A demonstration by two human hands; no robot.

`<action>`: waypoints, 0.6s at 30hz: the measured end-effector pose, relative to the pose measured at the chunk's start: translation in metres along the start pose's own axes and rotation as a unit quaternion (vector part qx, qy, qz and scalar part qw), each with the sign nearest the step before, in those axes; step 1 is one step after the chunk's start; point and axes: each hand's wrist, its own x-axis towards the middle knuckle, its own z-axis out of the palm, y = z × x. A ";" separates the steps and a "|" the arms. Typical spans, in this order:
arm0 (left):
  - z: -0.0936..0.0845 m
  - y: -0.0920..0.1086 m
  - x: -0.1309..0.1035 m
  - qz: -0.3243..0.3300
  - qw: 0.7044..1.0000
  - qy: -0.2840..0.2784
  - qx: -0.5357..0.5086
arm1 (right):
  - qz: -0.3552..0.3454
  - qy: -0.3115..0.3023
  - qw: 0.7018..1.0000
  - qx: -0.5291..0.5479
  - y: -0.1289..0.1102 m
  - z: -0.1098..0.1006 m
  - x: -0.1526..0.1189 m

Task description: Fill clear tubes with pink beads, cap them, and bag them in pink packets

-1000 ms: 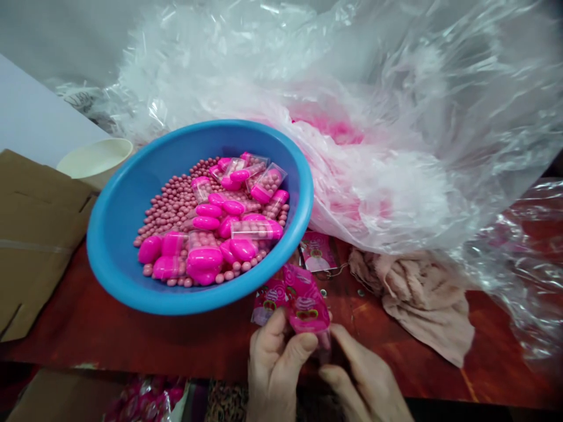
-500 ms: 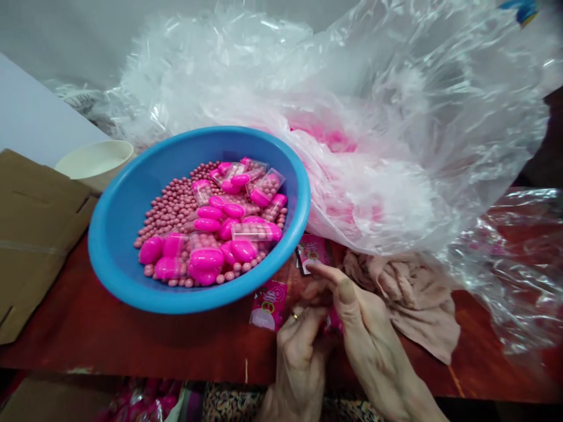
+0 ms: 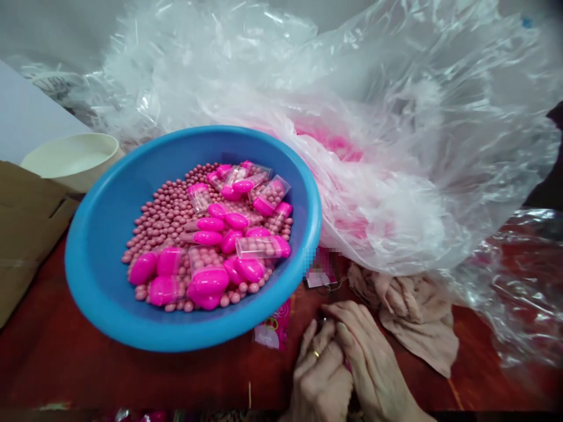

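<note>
My left hand [image 3: 320, 370], with a ring on one finger, is closed low at the table's front. Over its fingers curls my right hand [image 3: 367, 354], also closed, so the two touch. Between them a sliver of a small pink thing [image 3: 348, 364] shows; the rest of it is hidden by the fingers. Left of the hands, a pink printed card or packet [image 3: 272, 328] lies partly under the bowl's rim. Another pink card [image 3: 323, 272] is behind the hands. The big blue bowl [image 3: 193, 337] holds pink beads [image 3: 162, 220] and several clear containers with bright pink caps [image 3: 209, 284].
A crumpled beige cloth [image 3: 416, 316] lies right of the hands. Large clear plastic bags [image 3: 387, 193], with pink contents, fill the back. A cream tub [image 3: 73, 155] and a cardboard box [image 3: 30, 234] stand at left. The table [image 3: 153, 375] is reddish brown.
My right index finger, stretched out toward the rear card before, is now curled over my left hand. Both hands have come closer together and lower. The view has shifted, bringing the bowl nearer.
</note>
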 end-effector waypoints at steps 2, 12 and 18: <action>0.005 0.001 -0.003 -0.029 0.999 0.021 -0.003 | -0.003 -0.017 1.000 0.001 0.003 0.000 -0.004; 0.020 -0.001 -0.003 -0.141 0.979 0.098 -0.111 | 0.091 -0.120 0.988 -0.021 -0.008 -0.006 0.033; 0.010 -0.001 -0.001 -0.150 0.975 0.042 -0.160 | 0.168 -0.141 0.975 0.036 -0.010 -0.002 0.040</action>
